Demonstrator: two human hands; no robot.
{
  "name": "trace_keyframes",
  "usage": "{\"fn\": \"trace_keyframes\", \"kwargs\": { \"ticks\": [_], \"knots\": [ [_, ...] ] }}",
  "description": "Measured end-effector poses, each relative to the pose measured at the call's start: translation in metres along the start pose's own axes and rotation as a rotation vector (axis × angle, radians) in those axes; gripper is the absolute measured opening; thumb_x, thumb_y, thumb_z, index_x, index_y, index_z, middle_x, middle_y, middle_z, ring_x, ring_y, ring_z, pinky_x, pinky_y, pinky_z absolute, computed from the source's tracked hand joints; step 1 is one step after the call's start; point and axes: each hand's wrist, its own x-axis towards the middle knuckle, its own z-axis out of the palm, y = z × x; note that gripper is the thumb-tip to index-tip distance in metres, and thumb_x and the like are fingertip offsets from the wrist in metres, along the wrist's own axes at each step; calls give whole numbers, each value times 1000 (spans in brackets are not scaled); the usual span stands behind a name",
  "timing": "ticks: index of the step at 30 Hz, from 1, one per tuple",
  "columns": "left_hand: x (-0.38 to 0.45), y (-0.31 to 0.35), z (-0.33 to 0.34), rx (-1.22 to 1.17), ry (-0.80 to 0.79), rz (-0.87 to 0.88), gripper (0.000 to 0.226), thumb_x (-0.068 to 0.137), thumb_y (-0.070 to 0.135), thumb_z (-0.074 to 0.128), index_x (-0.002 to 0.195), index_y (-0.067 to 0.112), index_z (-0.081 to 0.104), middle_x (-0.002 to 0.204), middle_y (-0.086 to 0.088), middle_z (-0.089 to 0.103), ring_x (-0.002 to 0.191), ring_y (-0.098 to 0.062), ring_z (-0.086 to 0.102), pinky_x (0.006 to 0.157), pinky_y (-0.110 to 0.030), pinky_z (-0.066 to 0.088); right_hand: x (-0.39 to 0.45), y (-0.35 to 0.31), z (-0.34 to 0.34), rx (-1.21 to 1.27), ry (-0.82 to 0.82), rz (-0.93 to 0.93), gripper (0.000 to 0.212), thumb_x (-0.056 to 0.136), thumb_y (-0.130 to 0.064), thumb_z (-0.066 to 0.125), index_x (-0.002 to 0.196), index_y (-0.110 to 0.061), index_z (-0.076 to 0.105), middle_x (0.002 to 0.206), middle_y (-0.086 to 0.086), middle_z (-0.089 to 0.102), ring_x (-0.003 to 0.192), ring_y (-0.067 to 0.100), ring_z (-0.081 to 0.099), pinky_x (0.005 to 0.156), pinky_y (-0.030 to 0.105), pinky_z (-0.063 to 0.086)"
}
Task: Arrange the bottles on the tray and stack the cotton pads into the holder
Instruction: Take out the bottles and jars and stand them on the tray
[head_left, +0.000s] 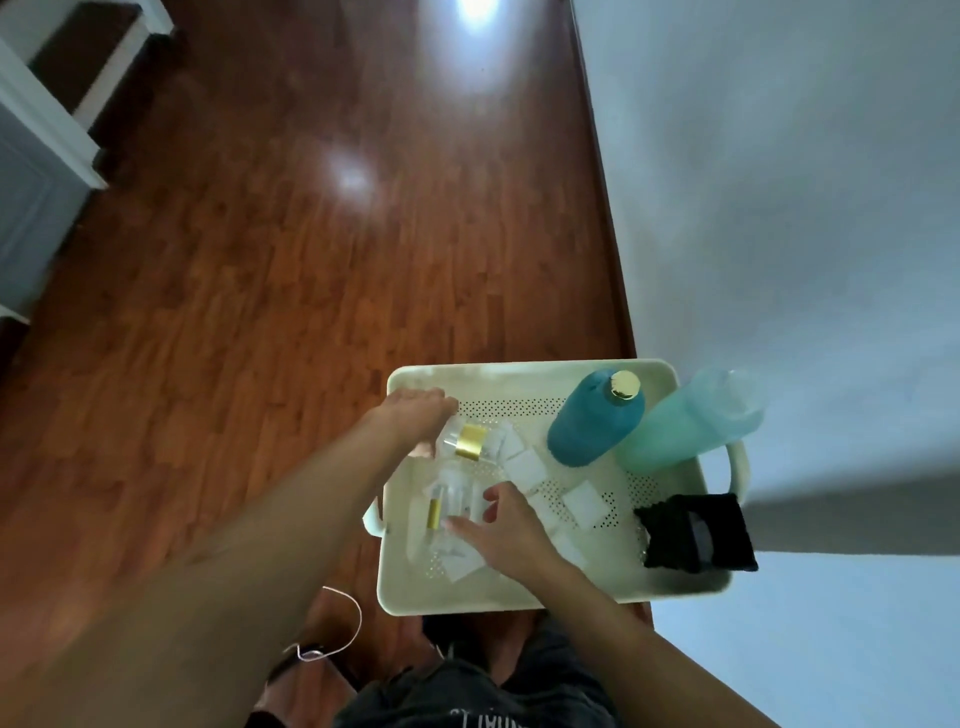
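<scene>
Wood floor (249, 291) fills most of the view, w/ a pale wall (779, 182) on the right. Cream perforated tray (519, 592) sits low centre, handles on both short sides; what it rests on can't be told.

On the tray, far right corner: dark blue bottle (592, 421) w/ gold cap, upright, and a light teal bottle (691, 421) just beside it at the tray's right edge, the two touching or nearly so. Black pouch (696, 530) lies at the near right corner, partly over the rim.

Left hand (415, 415) is at the tray's far left, fingers curled down onto a small clear bottle w/ gold collar (470, 441); looks like a grasp, but blur hides the contact. Right hand (509, 530) is lower, fingers spread over a second small clear bottle w/ gold tube (441, 506) lying on its side; touching it, not clearly closed round it.

White square cotton pads (584, 501) lie scattered loose across the tray floor, betw. the hands and the big bottles, some under the right hand. Thin pink cord (348, 618) on the floor by the person's legs.
</scene>
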Motion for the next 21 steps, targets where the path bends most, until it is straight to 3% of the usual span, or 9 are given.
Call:
{"fn": "trace_keyframes", "kwargs": {
  "ticks": [3, 8, 17, 21],
  "knots": [
    [5, -3, 1, 8, -5, 17, 67, 78, 26, 83, 136, 14, 51, 126, -5, 57, 105, -29, 64, 77, -36, 51, 4, -4, 8, -7, 12, 16, 92, 60, -78, 71, 128, -24, 41, 110, -9, 52, 92, 6, 56, 66, 19, 42],
    [12, -7, 6, 33, 7, 48, 60, 80, 24, 83, 132, 14, 55, 124, -4, 61, 106, -27, 64, 85, -41, 53, 7, -8, 16, -5, 17, 30, 92, 67, -70, 74, 135, -22, 35, 125, 0, 52, 107, 18, 59, 86, 32, 50],
    [11, -15, 0, -12, 40, 79, 61, 82, 37, 80, 137, 25, 55, 132, 3, 62, 118, -24, 59, 93, -38, 50, 6, -17, 23, -3, 29, 44, 78, 75, -58, 74, 133, -21, 38, 118, 0, 58, 102, 18, 61, 86, 34, 52],
    [2, -19, -13, -83, 46, 80, 63, 86, 42, 75, 142, 28, 51, 142, 5, 56, 125, -22, 54, 94, -34, 48, 3, -18, 23, 24, 25, 56, 74, 78, -55, 73, 134, -21, 38, 115, -3, 59, 97, 16, 61, 77, 28, 48]
  ]
}}
